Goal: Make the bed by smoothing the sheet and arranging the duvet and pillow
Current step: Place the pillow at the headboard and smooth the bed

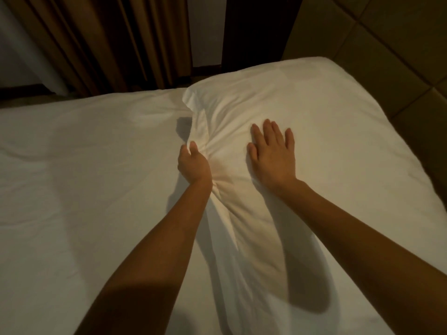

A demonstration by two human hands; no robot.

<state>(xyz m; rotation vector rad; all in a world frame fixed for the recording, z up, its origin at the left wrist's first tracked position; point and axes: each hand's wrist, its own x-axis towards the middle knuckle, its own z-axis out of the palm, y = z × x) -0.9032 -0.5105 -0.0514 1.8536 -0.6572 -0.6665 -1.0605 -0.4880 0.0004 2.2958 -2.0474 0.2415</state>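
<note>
A white pillow (314, 112) lies on the right side of the bed, next to the padded headboard (399, 44). My left hand (192, 165) grips the pillow's left edge, and the fabric bunches into folds at my fingers. Flat on top of the pillow, fingers straight and spread, my right hand (272, 153) presses down. A white sheet or duvet (84, 165) covers the bed to the left, with soft wrinkles in it.
Brown curtains (108, 39) hang behind the far edge of the bed. A dark upright panel (254, 27) stands between the curtains and the headboard. The room is dim, and my arms cast shadows on the bedding.
</note>
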